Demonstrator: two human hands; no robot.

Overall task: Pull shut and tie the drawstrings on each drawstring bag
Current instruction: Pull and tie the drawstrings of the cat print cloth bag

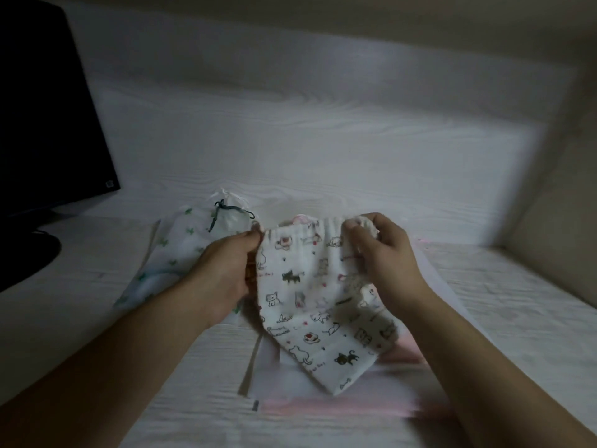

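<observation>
The desk is pale with a wood grain and fills most of the view, with a beige wall behind it at 12 and 3 o'clock. A dark monitor stands at 9 to 10 o'clock, its round foot on the desk below it.

At the centre, slightly toward 5 o'clock, lies the cat bag, white cloth printed with small cats and cups, its gathered mouth pointing to 12 o'clock and its bottom to 6 o'clock. A pink cord shows at the mouth. Under and around it, toward 6 o'clock, lies pale pink sheer fabric, blurred; what it is cannot be told.

At 9 o'clock of the cat bag, partly under the left forearm, lies the clear bag, frosted with green marks, its mouth gathered and its green cord knotted at the top.

The left hand grips the left corner of the cat bag's mouth, fingers curled round the hem. The right hand pinches the right corner of the mouth, fingers curled tight on the bunched cloth.
</observation>
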